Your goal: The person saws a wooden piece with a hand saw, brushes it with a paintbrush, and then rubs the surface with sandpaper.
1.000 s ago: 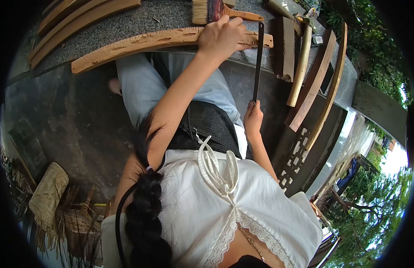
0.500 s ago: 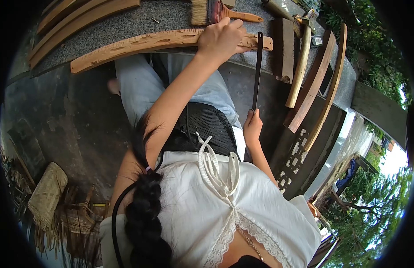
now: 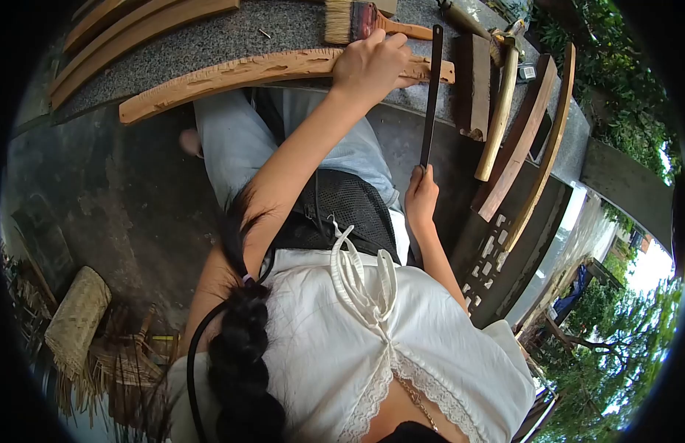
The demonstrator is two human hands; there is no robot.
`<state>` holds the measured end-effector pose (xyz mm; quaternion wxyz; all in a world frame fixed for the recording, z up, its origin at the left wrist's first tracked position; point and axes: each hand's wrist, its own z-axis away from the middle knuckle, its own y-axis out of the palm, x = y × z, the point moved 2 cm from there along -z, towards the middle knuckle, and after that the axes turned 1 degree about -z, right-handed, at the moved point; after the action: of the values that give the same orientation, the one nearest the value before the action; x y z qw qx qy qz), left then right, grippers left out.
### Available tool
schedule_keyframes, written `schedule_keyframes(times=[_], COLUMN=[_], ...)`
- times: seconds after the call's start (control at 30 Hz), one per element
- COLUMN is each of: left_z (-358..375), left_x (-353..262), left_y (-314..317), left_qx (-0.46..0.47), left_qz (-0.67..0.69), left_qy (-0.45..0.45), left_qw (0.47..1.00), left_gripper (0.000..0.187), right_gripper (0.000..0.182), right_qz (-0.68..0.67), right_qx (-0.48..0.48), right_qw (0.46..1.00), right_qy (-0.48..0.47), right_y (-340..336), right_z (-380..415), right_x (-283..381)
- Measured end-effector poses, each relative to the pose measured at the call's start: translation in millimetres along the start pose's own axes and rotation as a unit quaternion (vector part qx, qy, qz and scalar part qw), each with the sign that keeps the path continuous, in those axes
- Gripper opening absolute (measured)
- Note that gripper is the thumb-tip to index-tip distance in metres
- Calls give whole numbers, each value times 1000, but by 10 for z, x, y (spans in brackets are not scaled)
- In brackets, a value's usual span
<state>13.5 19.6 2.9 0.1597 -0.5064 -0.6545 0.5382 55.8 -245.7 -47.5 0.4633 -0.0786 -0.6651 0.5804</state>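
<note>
Left grip clasps the curved wooden strip at the tabletop's edge, right grip wrapped round a dark flat bar

From the head, one wide, dark-rimmed view faces forward and steeply down, the white blouse close, the hands and granite worktop farther off.

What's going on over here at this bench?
A person is working with both bare hands. The left hand holds a curved wooden piece at the edge of the stone bench. The right hand grips a long, dark, flat tool by its near end; its far part crosses the wood in view, though contact is unclear. A wide brush lies just beyond the left hand.
</note>
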Motion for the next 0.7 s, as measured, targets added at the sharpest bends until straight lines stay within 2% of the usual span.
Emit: schedule_keyframes(times=[0.07,0.13,0.2,0.3,0.37,0.47,0.57,0.63,0.7], left_z=[-61,-49,-19,-38,-39,-37,-42,-41,-55], left_x=[29,39,36,21,27,23,19,20,12], left_y=[-5,-7,-15,-21,-27,-22,-54,-66,-65], left_qx=[-8,-6,1,2,-3,1,-35,-32,10], left_qz=[4,4,8,12,10,9,40,37,6], left_qy=[-3,-2,-4,-2,-1,-5,0,-1,-19], left_qw=[1000,1000,1000,1000,1000,1000,999,999,1000], left_gripper=[37,37,37,38,38,38,36,36,38], right_gripper=[15,16,18,18,17,16,15,15,16], right_qz=[-27,-26,-29,-11,-5,-49,-33,-35,27], right_qx=[-20,-27,-26,-15,-18,-6,-33,-34,-44], right_qw=[999,998,999,1000,999,999,998,998,999], right_qy=[-24,-42,-33,-4,-28,-12,-43,-35,-18], right_y=[-98,-154,-87,29,21,-49,-106,-48,65], right_z=[-544,-758,-546,70,119,-300,-570,-339,22], right_x=[401,614,448,-212,-229,290,466,280,-119])
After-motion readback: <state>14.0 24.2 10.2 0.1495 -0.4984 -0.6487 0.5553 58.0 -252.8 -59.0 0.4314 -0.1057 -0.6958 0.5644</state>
